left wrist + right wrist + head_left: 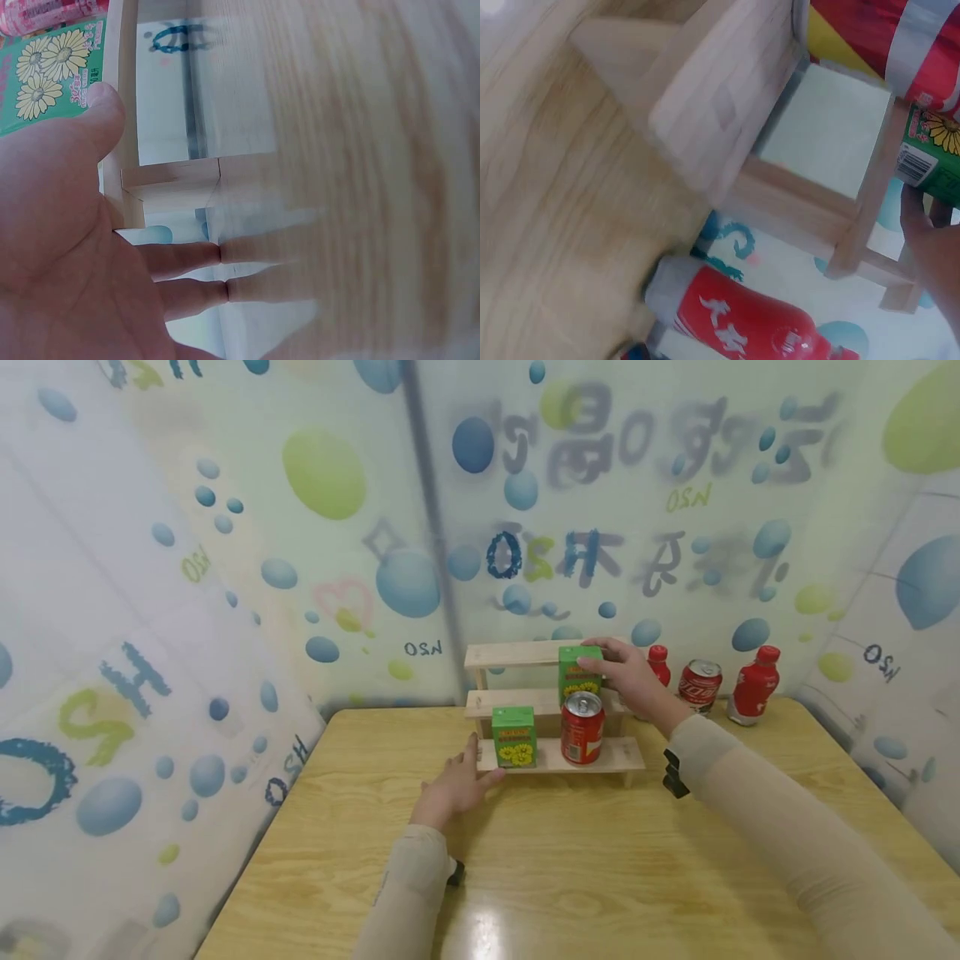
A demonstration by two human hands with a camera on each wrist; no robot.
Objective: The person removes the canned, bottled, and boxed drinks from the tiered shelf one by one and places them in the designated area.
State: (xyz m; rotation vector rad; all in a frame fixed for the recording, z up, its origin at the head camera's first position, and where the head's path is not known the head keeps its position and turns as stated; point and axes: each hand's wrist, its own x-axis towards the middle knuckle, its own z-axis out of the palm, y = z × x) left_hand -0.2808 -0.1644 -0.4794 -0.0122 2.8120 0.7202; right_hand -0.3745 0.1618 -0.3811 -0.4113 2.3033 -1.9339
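Note:
A three-step wooden shelf [555,753] stands on the table. My right hand [633,672] grips a green drink carton with yellow flowers [579,660] at the middle step, thumb across its front. In the right wrist view that carton [934,154] shows a barcode label at the fingertips. A red soda can [582,731] on the lowest step partly hides it. Left of the can, a second green carton [514,739] stands upright. Beside the shelf's left end is my left hand [456,785], thumb at the lowest step's front edge; two fingertips meet the tabletop in the left wrist view.
Right of the shelf, at the table's back, stand a red-labelled bottle [659,665] partly behind my right hand, a red can [701,687] and another red-labelled bottle [754,687]. A printed curtain [360,652] hangs directly behind the wooden table [570,877].

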